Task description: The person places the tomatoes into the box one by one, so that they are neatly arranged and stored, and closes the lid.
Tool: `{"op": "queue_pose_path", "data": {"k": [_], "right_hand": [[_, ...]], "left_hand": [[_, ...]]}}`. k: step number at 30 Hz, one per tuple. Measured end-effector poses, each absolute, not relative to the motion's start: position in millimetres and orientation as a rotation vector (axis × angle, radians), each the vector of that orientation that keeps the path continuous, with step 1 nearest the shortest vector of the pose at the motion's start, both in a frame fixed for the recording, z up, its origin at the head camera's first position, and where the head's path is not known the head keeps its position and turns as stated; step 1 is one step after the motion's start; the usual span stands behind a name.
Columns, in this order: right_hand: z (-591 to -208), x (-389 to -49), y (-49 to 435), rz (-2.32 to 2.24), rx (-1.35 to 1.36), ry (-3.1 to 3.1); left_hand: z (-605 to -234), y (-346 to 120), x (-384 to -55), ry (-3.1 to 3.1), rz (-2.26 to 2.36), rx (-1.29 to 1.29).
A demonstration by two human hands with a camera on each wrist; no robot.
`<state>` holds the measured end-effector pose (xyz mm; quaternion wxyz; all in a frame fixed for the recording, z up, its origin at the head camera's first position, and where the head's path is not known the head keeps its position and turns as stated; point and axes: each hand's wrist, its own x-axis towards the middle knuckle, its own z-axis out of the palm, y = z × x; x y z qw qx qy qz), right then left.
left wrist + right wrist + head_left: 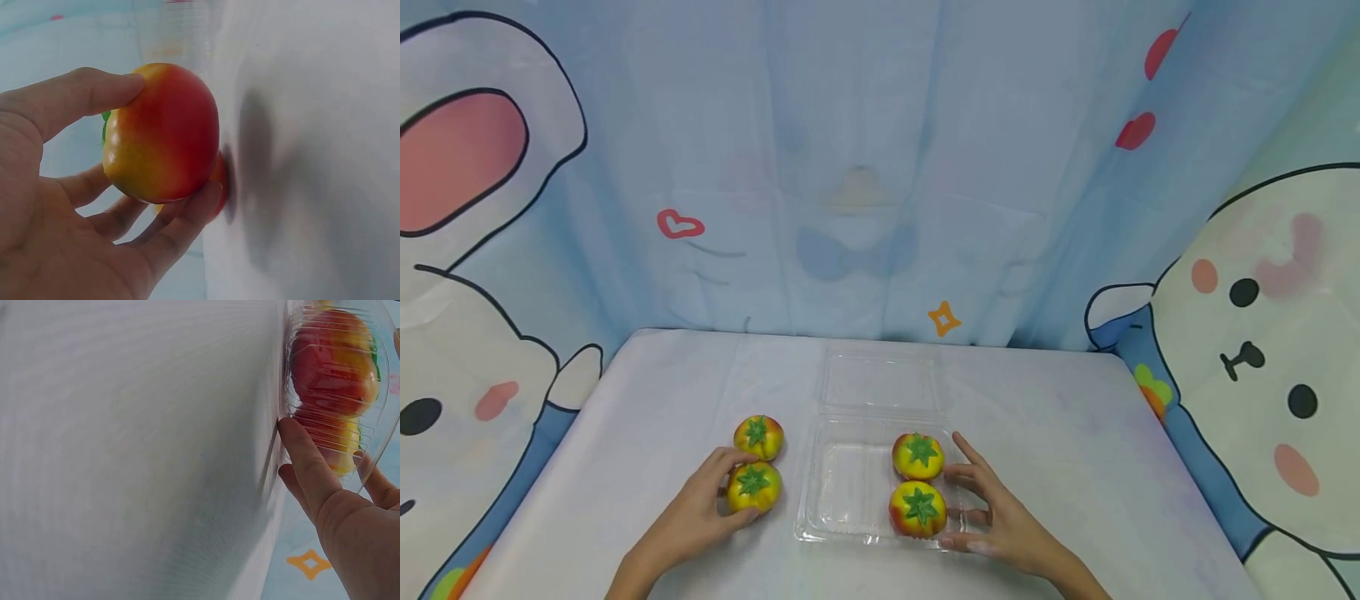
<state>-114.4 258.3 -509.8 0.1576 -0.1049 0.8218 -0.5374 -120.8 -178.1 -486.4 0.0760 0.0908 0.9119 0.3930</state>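
Note:
My left hand [700,504] grips a yellow-red persimmon [754,487] with a green star-shaped leaf top, thumb on one side and fingers on the other. In the left wrist view this persimmon [165,134] is above the table, its shadow apart from it. Just behind it lies a second persimmon [759,437]. A clear plastic box [842,492] stands open at the middle, with two persimmons, one near [917,509] and one far [918,457], along its right side. My right hand [1003,517] rests at the box's right wall, fingers spread and touching its edge.
The box's clear lid [882,379] is folded back flat toward the far edge of the white-covered table [1060,433]. A blue cartoon-printed curtain [850,167] hangs behind, and printed cloth also flanks both sides.

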Motion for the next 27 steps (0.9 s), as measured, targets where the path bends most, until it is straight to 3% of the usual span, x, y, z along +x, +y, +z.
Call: {"op": "queue_pose_path", "data": {"k": [27], "right_hand": [[-509.6,-114.1,259.7,-1.549,-0.323,2.337]], "left_hand": [[-450.8,-155.7,-121.8,2.552,1.387,0.621]]}}
